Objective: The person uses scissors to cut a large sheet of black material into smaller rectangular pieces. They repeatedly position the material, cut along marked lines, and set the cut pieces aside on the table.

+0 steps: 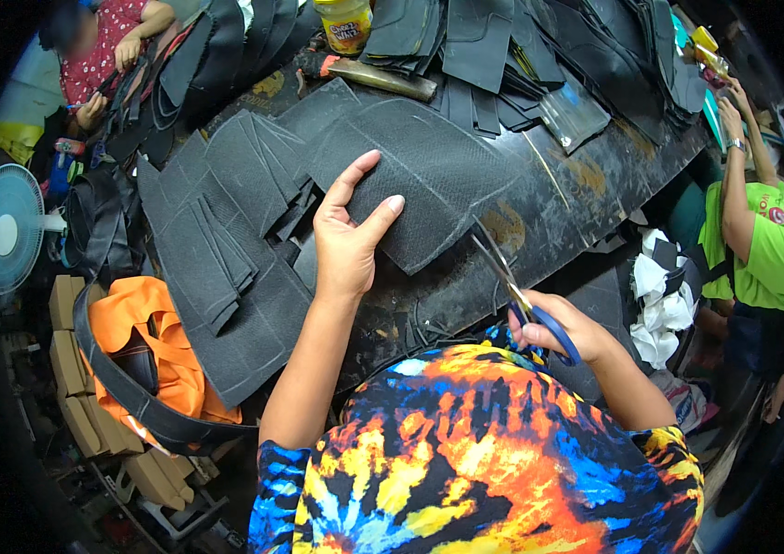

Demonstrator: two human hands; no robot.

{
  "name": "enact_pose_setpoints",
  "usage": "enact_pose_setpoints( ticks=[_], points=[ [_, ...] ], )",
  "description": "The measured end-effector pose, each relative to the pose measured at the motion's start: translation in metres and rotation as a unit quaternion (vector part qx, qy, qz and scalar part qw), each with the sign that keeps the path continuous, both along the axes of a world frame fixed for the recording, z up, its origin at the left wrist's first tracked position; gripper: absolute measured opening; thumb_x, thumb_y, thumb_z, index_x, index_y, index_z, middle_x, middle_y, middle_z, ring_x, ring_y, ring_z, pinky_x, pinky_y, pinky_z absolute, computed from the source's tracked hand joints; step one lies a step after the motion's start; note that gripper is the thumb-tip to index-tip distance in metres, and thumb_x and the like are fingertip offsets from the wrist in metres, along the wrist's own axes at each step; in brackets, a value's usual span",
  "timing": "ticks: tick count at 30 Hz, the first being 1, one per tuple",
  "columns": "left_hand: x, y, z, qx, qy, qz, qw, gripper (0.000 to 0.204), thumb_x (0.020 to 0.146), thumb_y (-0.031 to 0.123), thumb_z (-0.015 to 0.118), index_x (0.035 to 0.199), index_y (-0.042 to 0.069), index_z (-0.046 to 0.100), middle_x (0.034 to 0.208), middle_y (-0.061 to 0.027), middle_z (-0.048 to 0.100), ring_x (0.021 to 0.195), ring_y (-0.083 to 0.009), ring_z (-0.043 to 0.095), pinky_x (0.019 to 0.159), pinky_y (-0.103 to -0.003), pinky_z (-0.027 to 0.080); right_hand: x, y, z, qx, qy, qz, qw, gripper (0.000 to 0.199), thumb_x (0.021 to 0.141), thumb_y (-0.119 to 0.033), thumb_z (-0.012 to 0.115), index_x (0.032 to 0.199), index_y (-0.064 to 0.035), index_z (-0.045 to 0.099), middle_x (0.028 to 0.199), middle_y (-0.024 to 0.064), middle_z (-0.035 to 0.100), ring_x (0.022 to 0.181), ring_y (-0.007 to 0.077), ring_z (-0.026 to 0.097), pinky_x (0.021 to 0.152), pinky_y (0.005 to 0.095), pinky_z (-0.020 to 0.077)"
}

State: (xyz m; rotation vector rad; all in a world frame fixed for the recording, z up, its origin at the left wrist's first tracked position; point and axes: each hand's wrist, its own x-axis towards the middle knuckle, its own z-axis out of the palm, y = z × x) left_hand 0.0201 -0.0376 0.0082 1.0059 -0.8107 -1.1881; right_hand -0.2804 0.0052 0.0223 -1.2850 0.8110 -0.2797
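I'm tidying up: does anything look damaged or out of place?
The shiny black tabletop looks worn or stained: brown patches mark its surface beside the textured black sheet in the left hand. No spill shows.

At frame centre, the left hand (348, 242) rests thumb and finger on a black sheet (434, 171); the right hand (578, 321) holds blue-handled scissors (505, 273) at its edge.
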Motion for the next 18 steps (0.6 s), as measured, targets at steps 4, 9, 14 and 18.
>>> enact_pose_setpoints(
  ticks=[4, 9, 14, 18],
  points=[
    [-0.001, 0.005, 0.001, 0.009, -0.046, -0.006, 0.999, 0.055, 0.080, -0.004, 0.075, 0.132, -0.001, 0.058, 0.126, -0.0097, 0.063, 0.114, -0.0165, 0.059, 0.103, -0.030, 0.045, 0.013, -0.008, 0.007, -0.014, 0.000, -0.010, 1.000, 0.035, 0.092, -0.035, 0.068, 0.090, -0.0030, 0.055, 0.079, 0.0014, 0.053, 0.075, 0.0091, 0.048, 0.065, 0.0284, 0.0422],
    [-0.004, 0.008, 0.002, 0.005, -0.094, 0.004, 0.996, 0.056, 0.078, -0.002, 0.077, 0.131, -0.001, 0.059, 0.124, -0.0089, 0.063, 0.114, -0.0168, 0.059, 0.103, -0.030, 0.044, 0.024, -0.012, 0.010, -0.033, 0.029, -0.006, 0.999, 0.033, 0.091, -0.032, 0.072, 0.089, -0.0036, 0.056, 0.077, -0.0009, 0.053, 0.073, 0.0066, 0.047, 0.063, 0.0263, 0.0411],
    [-0.005, 0.010, 0.000, 0.008, -0.083, 0.008, 0.996, 0.056, 0.078, -0.002, 0.077, 0.131, -0.001, 0.059, 0.124, -0.0089, 0.063, 0.114, -0.0168, 0.059, 0.102, -0.030, 0.044, 0.027, -0.007, 0.010, 0.047, 0.052, -0.050, 0.996, 0.030, 0.090, -0.027, 0.076, 0.083, -0.0046, 0.056, 0.073, -0.0035, 0.054, 0.069, 0.0031, 0.048, 0.059, 0.0229, 0.0402],
    [-0.004, 0.014, 0.001, 0.009, -0.101, 0.004, 0.995, 0.056, 0.078, -0.002, 0.077, 0.131, -0.001, 0.059, 0.125, -0.0087, 0.063, 0.116, -0.0169, 0.058, 0.104, -0.030, 0.043, 0.025, -0.005, 0.013, 0.120, 0.063, -0.049, 0.990, 0.030, 0.089, -0.026, 0.077, 0.081, -0.0052, 0.056, 0.072, -0.0039, 0.055, 0.066, 0.0030, 0.050, 0.057, 0.0220, 0.0408]
  ],
)
